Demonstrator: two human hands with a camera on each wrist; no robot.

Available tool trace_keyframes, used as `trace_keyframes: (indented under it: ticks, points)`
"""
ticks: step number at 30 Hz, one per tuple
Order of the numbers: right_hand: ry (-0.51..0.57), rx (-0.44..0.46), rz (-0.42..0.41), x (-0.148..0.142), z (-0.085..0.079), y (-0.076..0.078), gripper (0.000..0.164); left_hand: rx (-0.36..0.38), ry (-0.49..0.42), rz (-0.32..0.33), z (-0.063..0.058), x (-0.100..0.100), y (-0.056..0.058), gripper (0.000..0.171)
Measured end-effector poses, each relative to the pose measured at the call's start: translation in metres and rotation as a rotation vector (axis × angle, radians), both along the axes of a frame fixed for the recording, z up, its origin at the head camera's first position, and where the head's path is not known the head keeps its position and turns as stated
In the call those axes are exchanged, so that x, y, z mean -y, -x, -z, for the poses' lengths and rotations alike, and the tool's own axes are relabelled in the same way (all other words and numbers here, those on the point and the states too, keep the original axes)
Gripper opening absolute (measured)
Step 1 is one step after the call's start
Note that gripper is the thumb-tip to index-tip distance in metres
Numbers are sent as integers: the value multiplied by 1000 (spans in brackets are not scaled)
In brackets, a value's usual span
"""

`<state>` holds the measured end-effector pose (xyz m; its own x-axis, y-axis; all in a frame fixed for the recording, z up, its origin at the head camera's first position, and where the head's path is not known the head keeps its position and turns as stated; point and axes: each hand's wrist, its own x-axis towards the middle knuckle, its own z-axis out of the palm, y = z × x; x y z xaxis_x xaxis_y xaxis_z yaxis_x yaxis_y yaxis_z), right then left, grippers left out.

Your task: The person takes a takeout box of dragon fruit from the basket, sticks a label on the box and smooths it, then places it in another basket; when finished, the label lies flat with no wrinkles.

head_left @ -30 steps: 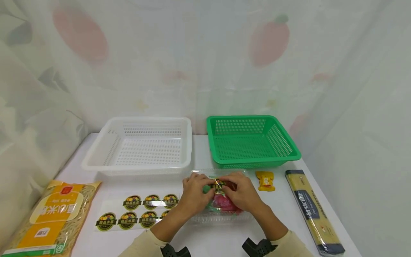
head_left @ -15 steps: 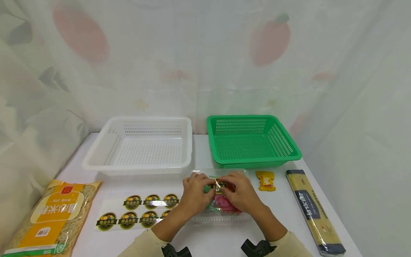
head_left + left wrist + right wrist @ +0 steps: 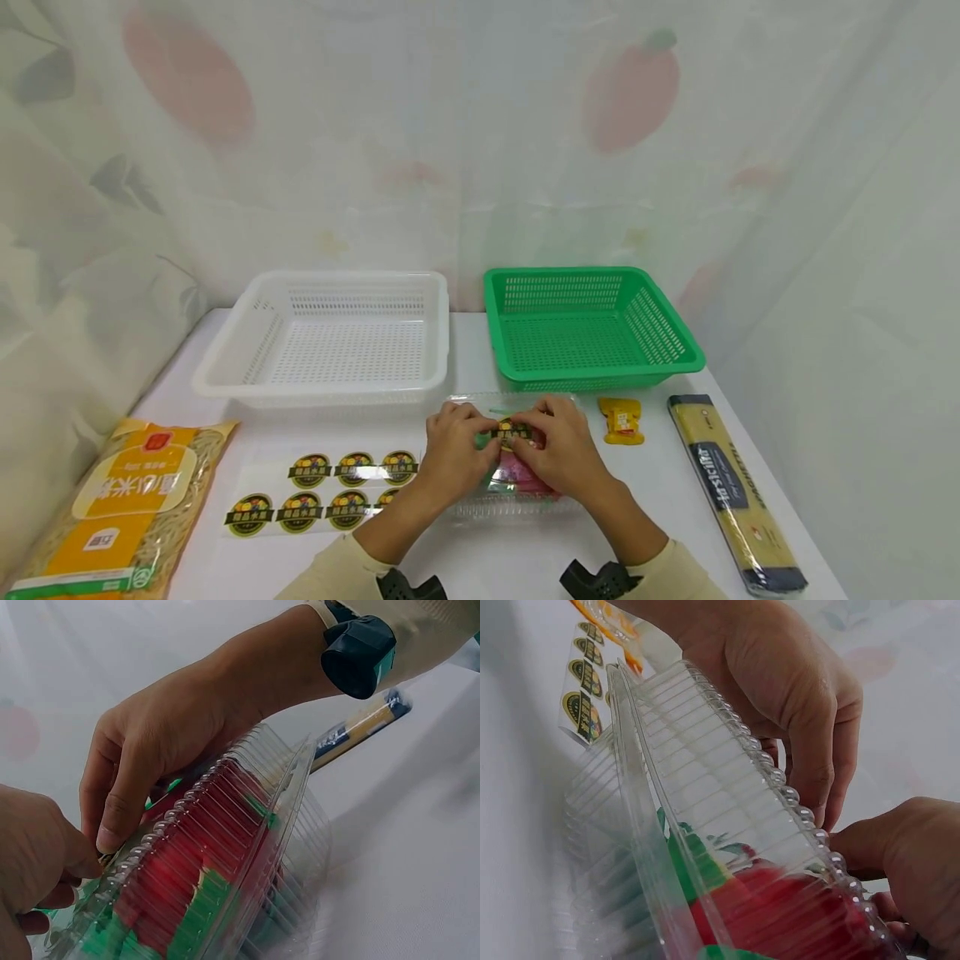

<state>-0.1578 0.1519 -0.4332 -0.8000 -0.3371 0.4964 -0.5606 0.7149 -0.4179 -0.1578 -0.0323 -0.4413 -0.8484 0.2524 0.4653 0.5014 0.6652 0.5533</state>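
Observation:
A clear plastic clamshell box (image 3: 510,507) with ridged walls lies before me on the table. Red and green contents (image 3: 180,877) show through its wall. Over its lid is a round black-and-gold sticker (image 3: 512,432). My left hand (image 3: 459,442) pinches the sticker's left edge between thumb and index finger. At the opposite edge, my right hand (image 3: 564,443) pinches it the same way. Fingertips of both hands are right at the lid, close together. From the right wrist view, the box wall (image 3: 697,742) hides most of the sticker.
Behind the box stand a white basket (image 3: 322,393) and a green basket (image 3: 600,372). A sheet of matching stickers (image 3: 322,492) and a noodle bag (image 3: 123,508) lie left. To the right are a small yellow packet (image 3: 621,422) and a long spaghetti packet (image 3: 735,492).
The sticker between my fingers looks flatter against the lid, with less glare on it. Both hands have stayed almost in place; the right has shifted very slightly.

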Motion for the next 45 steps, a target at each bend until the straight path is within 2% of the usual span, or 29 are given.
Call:
trace_keyframes:
  ticks: [4,12,16,23,28,30,36,41,45]
  points:
    - [-14,-32,34,1,-1,0,24,0,2,-4,0,0,0,16]
    - [-75,-5,220,4,-2,-2,34,5,15,0,-1,0,-1,16]
    - [-92,-21,272,6,-1,0,32,1,12,9,0,1,-1,15]
    - [-85,-111,256,3,0,6,24,-51,21,32,3,6,-4,13]
    - [-67,-90,253,1,1,5,16,-93,33,30,11,11,-6,17]
    - [-74,-57,252,1,1,4,21,-89,51,34,13,12,-7,21]
    - [-126,9,208,1,-1,2,52,-55,155,24,14,13,-9,32]
    - [-123,20,243,2,0,3,49,-70,169,4,13,14,-10,30]
    - [-92,-20,265,2,0,4,41,-127,144,6,13,14,-11,25]
